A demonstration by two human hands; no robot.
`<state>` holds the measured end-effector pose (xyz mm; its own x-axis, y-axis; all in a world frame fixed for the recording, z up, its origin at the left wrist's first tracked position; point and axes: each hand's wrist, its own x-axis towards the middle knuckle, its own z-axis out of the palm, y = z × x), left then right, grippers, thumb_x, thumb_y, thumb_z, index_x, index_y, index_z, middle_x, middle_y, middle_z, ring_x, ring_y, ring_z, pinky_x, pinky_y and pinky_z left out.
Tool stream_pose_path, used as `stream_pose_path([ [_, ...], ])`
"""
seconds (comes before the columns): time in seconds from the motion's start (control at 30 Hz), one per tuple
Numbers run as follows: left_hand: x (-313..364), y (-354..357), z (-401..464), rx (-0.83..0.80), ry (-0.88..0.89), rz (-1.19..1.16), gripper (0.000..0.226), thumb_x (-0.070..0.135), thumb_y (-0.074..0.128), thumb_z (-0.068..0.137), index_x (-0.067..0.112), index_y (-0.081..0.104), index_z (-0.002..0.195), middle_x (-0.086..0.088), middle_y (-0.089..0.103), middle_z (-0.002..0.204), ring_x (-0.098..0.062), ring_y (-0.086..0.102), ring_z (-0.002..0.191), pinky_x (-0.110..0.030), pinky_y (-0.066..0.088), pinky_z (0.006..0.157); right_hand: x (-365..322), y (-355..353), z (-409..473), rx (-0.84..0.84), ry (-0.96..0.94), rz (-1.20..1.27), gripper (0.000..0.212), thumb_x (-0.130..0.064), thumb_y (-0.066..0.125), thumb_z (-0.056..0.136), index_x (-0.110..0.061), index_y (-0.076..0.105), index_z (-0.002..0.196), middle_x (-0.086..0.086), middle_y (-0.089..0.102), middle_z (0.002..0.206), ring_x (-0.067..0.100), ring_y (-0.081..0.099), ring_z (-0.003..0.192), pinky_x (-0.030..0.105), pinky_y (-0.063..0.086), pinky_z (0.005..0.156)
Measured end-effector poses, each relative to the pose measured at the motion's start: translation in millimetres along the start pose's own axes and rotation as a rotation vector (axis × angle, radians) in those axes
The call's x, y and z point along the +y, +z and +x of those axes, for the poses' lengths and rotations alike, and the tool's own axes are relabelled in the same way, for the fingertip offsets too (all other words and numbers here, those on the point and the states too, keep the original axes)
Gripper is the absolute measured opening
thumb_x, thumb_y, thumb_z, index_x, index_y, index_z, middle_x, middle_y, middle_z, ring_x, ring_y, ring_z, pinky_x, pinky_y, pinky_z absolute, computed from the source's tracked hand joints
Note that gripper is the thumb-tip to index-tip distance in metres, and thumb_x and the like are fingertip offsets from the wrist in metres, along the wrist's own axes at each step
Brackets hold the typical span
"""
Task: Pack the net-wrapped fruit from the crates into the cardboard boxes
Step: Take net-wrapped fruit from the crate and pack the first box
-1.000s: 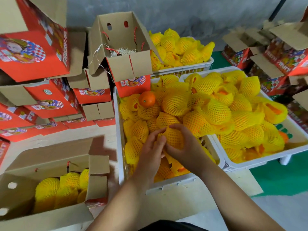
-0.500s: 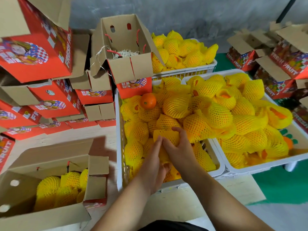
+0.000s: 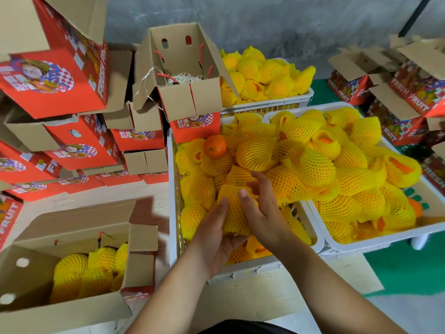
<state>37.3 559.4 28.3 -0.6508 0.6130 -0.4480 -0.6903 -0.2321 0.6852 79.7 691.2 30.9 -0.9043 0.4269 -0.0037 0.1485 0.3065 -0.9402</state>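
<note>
Head view: left hand (image 3: pixel 216 239) and right hand (image 3: pixel 262 213) jointly grip one yellow foam-net-wrapped fruit (image 3: pixel 234 213). Fruit is above the white plastic crate (image 3: pixel 172 189).

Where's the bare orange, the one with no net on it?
The bare orange sits on top of the netted fruit at the far left of the nearest white crate, just below the red-fronted open box.

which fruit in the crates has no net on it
The bare orange lying on top at the far left of the middle crate, just in front of the red box. All the other fruit there wears yellow netting.
</note>
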Motion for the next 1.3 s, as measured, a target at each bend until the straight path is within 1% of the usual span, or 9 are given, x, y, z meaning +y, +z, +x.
stream_pose_path([
  [0.13,5.0,-13.4,2.0,0.182,0.0,-0.179,0.057,0.05,0.066,0.089,0.018,0.06,0.137,-0.011,0.073,0.126,-0.03,0.072,0.112,-0.042,0.063,0.083,-4.8,-10.4,42.7,0.17,-0.274,-0.539,0.053,-0.024,0.063,0.095,-0.02,0.047,0.145,0.006,0.051,0.142,0.029,0.044,0.13,0.046,0.041,0.106],
  [0.27,0.9,-20.5,-4.7,0.259,-0.032,-0.213,0.054,0.049,0.071,0.09,0.021,0.059,0.135,-0.014,0.073,0.125,-0.035,0.073,0.109,-0.042,0.062,0.077,-12.4,-21.7,107.0,-0.008,-0.074,-1.031,0.072,-0.025,0.05,0.1,-0.028,0.014,0.162,0.006,0.018,0.17,0.033,0.014,0.155,0.051,0.021,0.123],
  [0.33,-2.7,-22.2,-7.4,0.259,-0.032,-0.216,0.054,0.047,0.069,0.092,0.023,0.056,0.139,-0.013,0.069,0.133,-0.037,0.068,0.118,-0.043,0.062,0.077,-8.3,-19.7,123.7,-0.076,-0.014,-1.224,0.071,-0.032,0.047,0.103,-0.024,0.01,0.163,0.011,0.026,0.166,0.036,0.016,0.154,0.051,0.019,0.122],
  [0.63,-3.3,-23.8,-11.8,0.244,0.036,-0.187,0.051,0.043,0.068,0.09,0.032,0.054,0.138,-0.005,0.065,0.139,-0.032,0.064,0.124,-0.048,0.06,0.087,-11.2,-15.4,134.6,-0.277,-0.195,-1.376,0.083,-0.025,0.069,0.094,-0.042,0.016,0.156,0.013,0.029,0.156,0.044,0.035,0.142,0.056,0.033,0.114],
  [0.77,-2.7,-26.2,-12.1,0.267,0.068,-0.234,0.047,0.042,0.07,0.086,0.034,0.058,0.131,-0.005,0.067,0.135,-0.031,0.066,0.121,-0.049,0.06,0.086,-22.1,-28.4,128.8,-0.17,-0.27,-1.221,0.074,-0.032,0.077,0.084,-0.026,0.033,0.143,0.014,0.042,0.138,0.043,0.055,0.12,0.05,0.053,0.093],
  [0.9,5.7,-29.5,-11.2,0.248,0.115,-0.307,0.052,0.043,0.067,0.093,0.028,0.054,0.141,-0.013,0.068,0.133,-0.037,0.068,0.118,-0.049,0.061,0.084,-35.0,-29.1,106.3,0.039,-0.349,-0.786,0.071,-0.033,0.078,0.075,-0.017,0.041,0.133,0.007,0.054,0.126,0.036,0.057,0.104,0.044,0.049,0.082],
  [1.07,36.9,-40.8,-13.7,0.132,0.249,-0.354,0.06,0.046,0.063,0.093,0.028,0.049,0.149,-0.008,0.066,0.139,-0.032,0.065,0.125,-0.056,0.052,0.104,-49.0,17.7,48.5,-0.07,-0.433,-0.374,0.072,-0.042,0.068,0.077,-0.028,0.047,0.144,-0.002,0.048,0.127,0.015,0.054,0.111,0.023,0.047,0.089],
  [1.17,52.1,-57.0,-26.0,0.123,0.275,-0.162,0.058,0.039,0.064,0.093,0.026,0.049,0.148,-0.007,0.067,0.138,-0.026,0.067,0.123,-0.044,0.061,0.087,-47.6,49.4,25.0,-0.034,-0.347,-0.201,0.064,-0.035,0.079,0.084,-0.029,0.052,0.142,-0.002,0.047,0.126,0.004,0.051,0.111,0.004,0.038,0.092],
  [1.3,67.3,-94.5,-58.7,0.089,0.357,0.063,0.047,0.034,0.059,0.099,0.025,0.05,0.144,-0.006,0.069,0.135,-0.025,0.071,0.117,-0.04,0.063,0.079,-56.0,87.7,10.3,0.015,-0.293,-0.128,0.055,-0.052,0.073,0.087,-0.032,0.055,0.135,-0.006,0.056,0.126,0.004,0.055,0.113,0.011,0.042,0.095],
])
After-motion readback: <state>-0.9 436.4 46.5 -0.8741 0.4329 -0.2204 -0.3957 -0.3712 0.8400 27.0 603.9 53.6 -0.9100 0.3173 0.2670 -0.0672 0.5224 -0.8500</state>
